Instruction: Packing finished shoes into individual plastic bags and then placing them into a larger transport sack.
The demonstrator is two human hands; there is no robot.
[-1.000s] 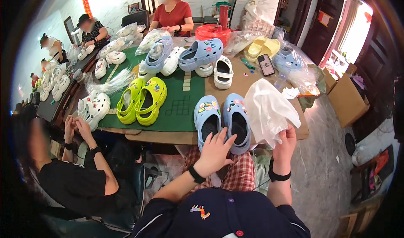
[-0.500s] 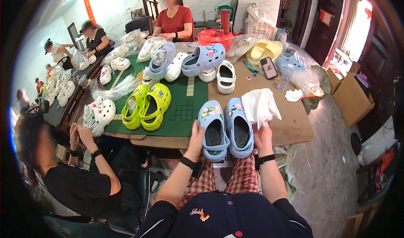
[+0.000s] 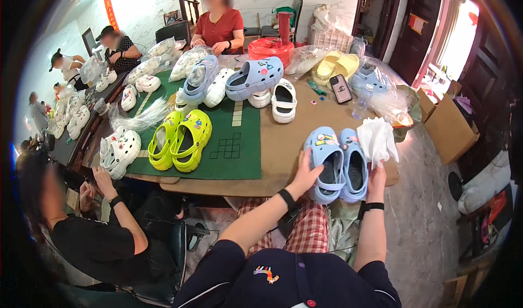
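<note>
A pair of light blue clogs stands at the table's front edge, toes away from me, decorated with colourful charms. My left hand (image 3: 306, 175) is closed on the outer side of the left blue clog (image 3: 326, 151), its thumb over the opening's edge. Against the outer side of the right blue clog (image 3: 355, 163) rests my right hand (image 3: 376, 178). From that hand's fingers a crumpled white cloth (image 3: 377, 140) sticks up; the fingertips are hidden behind it. The two clogs touch side by side.
Lime green clogs (image 3: 192, 140), white clogs (image 3: 284, 102) and more blue clogs (image 3: 254, 79) stand on the table. A phone (image 3: 341, 89), a clear bottle (image 3: 363, 103) and bagged yellow clogs (image 3: 338, 65) lie farther back. At my left sits a co-worker (image 3: 98, 237); others work beyond.
Both hands have moved the blue clogs to the right along the table edge and pushed them closer together. The white cloth has gone right with my right hand. My view has shifted slightly.
</note>
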